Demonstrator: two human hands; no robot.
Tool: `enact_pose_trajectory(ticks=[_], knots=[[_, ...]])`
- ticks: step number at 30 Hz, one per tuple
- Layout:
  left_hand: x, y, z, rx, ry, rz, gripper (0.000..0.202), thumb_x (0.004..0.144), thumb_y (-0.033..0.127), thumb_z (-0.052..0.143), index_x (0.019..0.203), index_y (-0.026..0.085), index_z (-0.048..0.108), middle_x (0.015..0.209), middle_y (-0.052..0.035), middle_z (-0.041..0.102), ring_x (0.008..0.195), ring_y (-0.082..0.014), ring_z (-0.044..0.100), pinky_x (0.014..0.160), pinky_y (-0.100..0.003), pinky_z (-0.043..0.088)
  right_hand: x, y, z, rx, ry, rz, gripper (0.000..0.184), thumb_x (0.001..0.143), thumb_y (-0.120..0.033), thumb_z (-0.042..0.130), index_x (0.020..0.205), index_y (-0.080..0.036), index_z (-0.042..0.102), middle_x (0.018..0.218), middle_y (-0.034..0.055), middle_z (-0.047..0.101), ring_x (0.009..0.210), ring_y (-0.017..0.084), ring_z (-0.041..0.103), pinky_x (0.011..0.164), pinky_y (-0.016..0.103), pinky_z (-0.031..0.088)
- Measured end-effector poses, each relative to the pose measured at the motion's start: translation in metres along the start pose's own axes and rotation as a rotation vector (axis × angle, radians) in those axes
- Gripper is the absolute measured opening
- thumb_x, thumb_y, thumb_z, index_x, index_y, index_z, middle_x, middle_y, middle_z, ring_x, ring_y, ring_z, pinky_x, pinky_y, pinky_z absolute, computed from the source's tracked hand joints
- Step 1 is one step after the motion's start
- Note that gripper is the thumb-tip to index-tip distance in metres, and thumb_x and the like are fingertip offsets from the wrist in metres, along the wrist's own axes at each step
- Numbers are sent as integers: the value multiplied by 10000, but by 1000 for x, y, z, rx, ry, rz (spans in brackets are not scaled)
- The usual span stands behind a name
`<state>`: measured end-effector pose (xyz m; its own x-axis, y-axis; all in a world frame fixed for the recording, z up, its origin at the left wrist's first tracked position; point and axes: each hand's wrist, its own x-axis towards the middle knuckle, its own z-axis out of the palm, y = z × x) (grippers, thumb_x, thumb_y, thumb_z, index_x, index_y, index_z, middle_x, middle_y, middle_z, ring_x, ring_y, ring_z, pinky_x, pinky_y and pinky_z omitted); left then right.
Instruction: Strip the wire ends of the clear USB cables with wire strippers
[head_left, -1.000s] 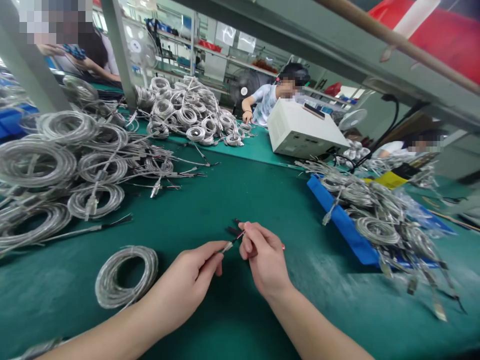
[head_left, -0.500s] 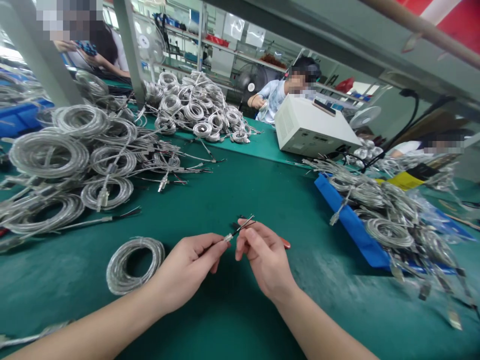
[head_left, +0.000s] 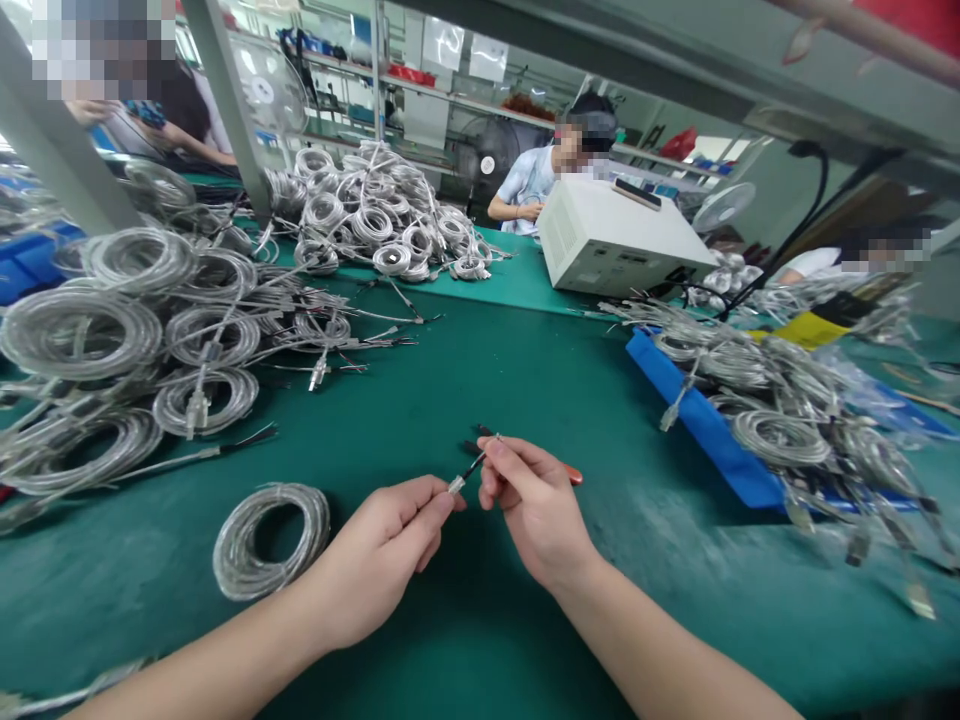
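Note:
My left hand [head_left: 379, 555] pinches the stripped end of a silver cable [head_left: 456, 485] between thumb and forefinger. The cable's coil [head_left: 268, 537] lies on the green mat to the left of that hand. My right hand [head_left: 534, 505] is closed too, its fingertips pinching the thin black and red wires [head_left: 475, 464] that stick out of the cable end. Both hands meet a little above the mat, near its front middle. A small orange-handled tool [head_left: 571, 473] lies on the mat just behind my right hand, mostly hidden by it.
Several coiled silver cables [head_left: 127, 340] are heaped at the left and another heap [head_left: 379, 220] at the back. A blue tray [head_left: 709, 430] with more cables sits at the right. A white machine [head_left: 611, 245] stands behind. Other people work across the table.
My right hand has closed on the wire tips, which stuck up free half a second ago. The view has shifted slightly; the hands stay in the same spot.

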<state>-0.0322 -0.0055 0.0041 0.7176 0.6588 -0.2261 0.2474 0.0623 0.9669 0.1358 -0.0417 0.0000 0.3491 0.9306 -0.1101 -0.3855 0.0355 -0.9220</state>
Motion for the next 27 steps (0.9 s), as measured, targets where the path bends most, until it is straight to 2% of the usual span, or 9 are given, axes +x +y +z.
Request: enact_pose_trajectory(ticks=[2, 4, 9, 11, 14, 18, 23, 27], knots=[[-2, 0, 0, -12, 2, -6, 394, 989, 522, 378, 1175, 204, 517, 591, 65, 438, 570, -131, 385, 562, -262, 318, 0, 0, 0, 16, 5, 8, 153, 752, -333, 799, 776, -184, 778, 536, -35, 563, 494, 99, 499, 499, 252, 383], [-4, 1, -1, -19, -3, -19, 393, 999, 493, 362, 1274, 223, 441, 614, 64, 460, 569, -135, 391, 555, -262, 326, -1, 1, -1, 7, -2, 3, 146, 759, -331, 793, 779, -187, 779, 533, -34, 566, 495, 102, 497, 499, 255, 386], [-10, 8, -4, -16, 25, 19, 250, 993, 385, 391, 1126, 226, 532, 864, -9, 572, 714, -144, 492, 640, -267, 399, -6, 5, -4, -114, -96, -105, 113, 836, -317, 730, 802, -220, 776, 541, -35, 604, 496, 110, 535, 587, 294, 441], [-12, 11, -2, -3, 73, 40, 247, 984, 374, 405, 1148, 237, 528, 925, -19, 580, 741, -148, 495, 633, -263, 392, -8, 7, -4, -141, -126, -144, 104, 855, -301, 715, 805, -229, 772, 560, -38, 607, 507, 109, 545, 597, 293, 448], [-14, 12, 2, 44, 138, 105, 293, 973, 426, 451, 1210, 261, 501, 858, 7, 568, 704, -145, 477, 605, -254, 372, -11, 7, -4, -152, -164, -167, 94, 855, -286, 718, 806, -232, 778, 611, -30, 612, 519, 106, 550, 558, 274, 447], [-14, 10, 2, 260, 167, 161, 244, 989, 450, 423, 1011, 251, 564, 688, 41, 501, 597, -136, 419, 567, -257, 329, -14, 6, -3, -146, -192, -195, 91, 863, -275, 715, 829, -243, 792, 620, -25, 606, 521, 110, 557, 538, 270, 454], [-15, 13, -7, 470, 110, 122, 243, 1008, 383, 367, 936, 248, 556, 726, 27, 579, 616, -149, 493, 586, -281, 306, -15, 6, 0, -190, -189, -197, 94, 846, -271, 722, 797, -227, 789, 627, -16, 601, 513, 122, 562, 517, 279, 463], [-13, 15, -11, 330, 15, 69, 253, 1000, 355, 397, 889, 255, 602, 792, 26, 623, 701, -155, 541, 646, -276, 352, -17, 10, 4, -244, -211, -111, 118, 817, -289, 738, 739, -206, 767, 608, -12, 602, 516, 128, 547, 515, 281, 468]])
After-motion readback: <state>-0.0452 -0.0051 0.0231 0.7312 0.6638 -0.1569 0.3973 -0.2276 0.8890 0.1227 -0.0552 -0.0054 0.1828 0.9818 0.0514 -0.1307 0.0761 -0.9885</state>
